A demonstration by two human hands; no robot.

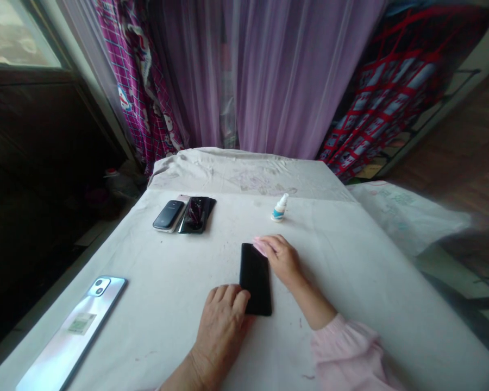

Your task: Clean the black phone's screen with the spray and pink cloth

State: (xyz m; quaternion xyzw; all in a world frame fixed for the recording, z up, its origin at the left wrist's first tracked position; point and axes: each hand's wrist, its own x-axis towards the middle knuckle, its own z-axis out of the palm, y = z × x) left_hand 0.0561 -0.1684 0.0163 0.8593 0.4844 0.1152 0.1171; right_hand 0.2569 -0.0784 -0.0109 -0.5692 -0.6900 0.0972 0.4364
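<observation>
A black smartphone (256,282) lies flat on the white-covered table in front of me, its dark face up. My left hand (224,315) is at the phone's lower left edge, fingers curled and the thumb on its side, steadying it. Between the fingers of my right hand (283,258) is a small pink cloth (261,245), pressed on the phone's top right corner. Part of the cloth is hidden under those fingers. Beyond the phone stands a small white spray bottle (280,209) with a blue label, upright.
Several phones lie close together at the back left, among them a dark blue one (168,215) and a glossy black one (194,215). A large pale blue phone (73,336) lies at the front left. Purple curtains (285,76) hang behind the table (350,282).
</observation>
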